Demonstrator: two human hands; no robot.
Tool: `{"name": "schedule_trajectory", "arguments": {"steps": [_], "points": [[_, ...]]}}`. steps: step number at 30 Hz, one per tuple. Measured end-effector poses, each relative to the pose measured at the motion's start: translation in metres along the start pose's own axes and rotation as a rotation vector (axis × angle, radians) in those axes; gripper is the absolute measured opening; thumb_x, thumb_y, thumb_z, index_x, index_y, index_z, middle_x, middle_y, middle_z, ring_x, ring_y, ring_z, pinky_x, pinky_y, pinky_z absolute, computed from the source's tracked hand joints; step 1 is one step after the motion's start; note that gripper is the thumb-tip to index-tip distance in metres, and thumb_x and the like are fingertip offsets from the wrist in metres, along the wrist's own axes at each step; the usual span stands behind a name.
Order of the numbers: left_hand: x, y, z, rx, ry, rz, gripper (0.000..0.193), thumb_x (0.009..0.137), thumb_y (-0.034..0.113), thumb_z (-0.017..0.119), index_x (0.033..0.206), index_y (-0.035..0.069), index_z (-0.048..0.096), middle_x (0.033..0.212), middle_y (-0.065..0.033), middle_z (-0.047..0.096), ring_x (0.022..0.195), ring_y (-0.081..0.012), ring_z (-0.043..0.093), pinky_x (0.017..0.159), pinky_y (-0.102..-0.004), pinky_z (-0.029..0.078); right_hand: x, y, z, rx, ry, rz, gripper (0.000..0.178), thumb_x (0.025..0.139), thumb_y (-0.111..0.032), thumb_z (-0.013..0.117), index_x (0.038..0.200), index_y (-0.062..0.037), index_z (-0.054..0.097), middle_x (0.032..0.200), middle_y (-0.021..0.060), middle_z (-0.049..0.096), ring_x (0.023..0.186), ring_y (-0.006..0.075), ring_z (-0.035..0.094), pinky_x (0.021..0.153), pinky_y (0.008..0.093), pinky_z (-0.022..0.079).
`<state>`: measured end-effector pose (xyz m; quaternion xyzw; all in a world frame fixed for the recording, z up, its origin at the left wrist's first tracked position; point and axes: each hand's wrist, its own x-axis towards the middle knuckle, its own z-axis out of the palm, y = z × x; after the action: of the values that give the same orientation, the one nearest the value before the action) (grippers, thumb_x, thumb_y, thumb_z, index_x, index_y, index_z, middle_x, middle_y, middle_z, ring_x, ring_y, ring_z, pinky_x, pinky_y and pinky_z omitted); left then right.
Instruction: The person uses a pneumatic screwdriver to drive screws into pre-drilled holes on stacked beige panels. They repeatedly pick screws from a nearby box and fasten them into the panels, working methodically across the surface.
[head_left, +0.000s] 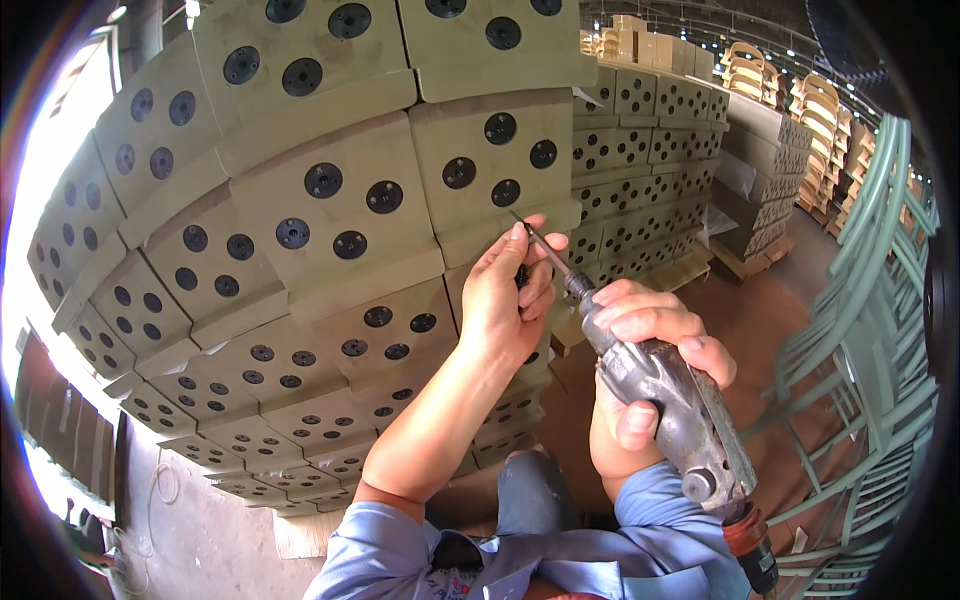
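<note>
Evidently the left hand (505,295) is half curled, thumb and forefinger pinched near the tip of the bit (552,254); small dark pieces (522,276), perhaps screws, show in its bent fingers, too hidden to count; the right hand (665,325) is wrapped round the driver (655,385), one tool with one bit, aimed up toward the pinch; whether the tip meets anything, I cannot tell. Just above the fingertips sits the lowest disc (505,192) of four on the nearest block (450,215); the left neighbour (405,235) bears four too; by my judgement every disc on both faces is placed, though any fastening left to do is too fine to make out. Farther out, the stack (310,280) runs on in rows, too bent at the rim to count; rightward stand another stack (645,165), wooden chairs (818,130) and green frames (868,375), all overlapping past counting.
</note>
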<state>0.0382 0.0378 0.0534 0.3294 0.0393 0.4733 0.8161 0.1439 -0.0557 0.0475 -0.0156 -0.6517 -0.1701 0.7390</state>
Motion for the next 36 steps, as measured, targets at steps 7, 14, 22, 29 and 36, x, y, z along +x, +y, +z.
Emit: {"name": "schedule_trajectory", "arguments": {"steps": [7, 14, 22, 29, 36], "points": [[0.005, -0.003, -0.012, 0.108, 0.104, 0.072, 0.029, 0.109, 0.023, 0.046, 0.125, 0.001, 0.055, 0.098, -0.0121, 0.071, 0.048, -0.0063, 0.035, 0.041, -0.0217, 0.029, -0.008, 0.03, 0.006, 0.055, -0.003, 0.104, 0.063, 0.089, -0.033, 0.078, 0.134, -0.0134, 0.039, 0.107, 0.0193, 0.065, 0.095, 0.0341, 0.066, 0.091, 0.0531, 0.054], [-0.044, -0.045, -0.074, 0.156, 0.294, -0.198, 0.032, 0.108, 0.034, 0.048, 0.106, 0.004, 0.059, 0.068, -0.0043, 0.055, 0.046, -0.0095, 0.033, 0.041, -0.0245, 0.024, -0.006, 0.033, 0.007, 0.077, -0.021, 0.082, 0.054, 0.091, -0.032, 0.074, 0.128, -0.0111, 0.041, 0.105, 0.02, 0.065, 0.092, 0.0325, 0.065, 0.086, 0.0547, 0.055], [-0.085, -0.09, -0.149, -0.001, 0.566, -0.374, 0.025, 0.107, 0.026, 0.047, 0.103, 0.002, 0.053, 0.083, -0.0099, 0.053, 0.063, -0.0133, 0.041, 0.045, -0.0237, 0.027, -0.009, 0.065, 0.012, 0.083, -0.031, -0.065, 0.052, 0.088, -0.028, 0.075, 0.122, -0.0064, 0.042, 0.101, 0.022, 0.064, 0.084, 0.0322, 0.066, 0.076, 0.0517, 0.059], [-0.119, -0.119, -0.212, -0.161, 0.73, -0.492, 0.01, 0.1, 0.008, 0.052, 0.103, -0.001, 0.055, 0.093, -0.0167, 0.057, 0.073, -0.0203, 0.05, 0.062, -0.029, 0.045, -0.008, 0.074, 0.015, 0.098, -0.058, -0.039, 0.046, 0.086, -0.022, 0.075, 0.113, -0.0053, 0.042, 0.1, 0.0211, 0.064, 0.083, 0.0329, 0.066, 0.077, 0.0509, 0.059], [-0.144, -0.12, -0.199, 0.042, 0.745, -0.415, 0.015, 0.101, 0.006, 0.051, 0.111, -0.002, 0.058, 0.101, -0.0182, 0.062, 0.092, -0.0264, 0.062, 0.08, -0.0352, 0.054, -0.006, 0.078, 0.02, 0.077, -0.064, -0.078, 0.052, 0.084, -0.02, 0.075, 0.121, -0.0035, 0.043, 0.098, 0.0226, 0.065, 0.082, 0.0324, 0.066, 0.077, 0.0486, 0.059]]}}
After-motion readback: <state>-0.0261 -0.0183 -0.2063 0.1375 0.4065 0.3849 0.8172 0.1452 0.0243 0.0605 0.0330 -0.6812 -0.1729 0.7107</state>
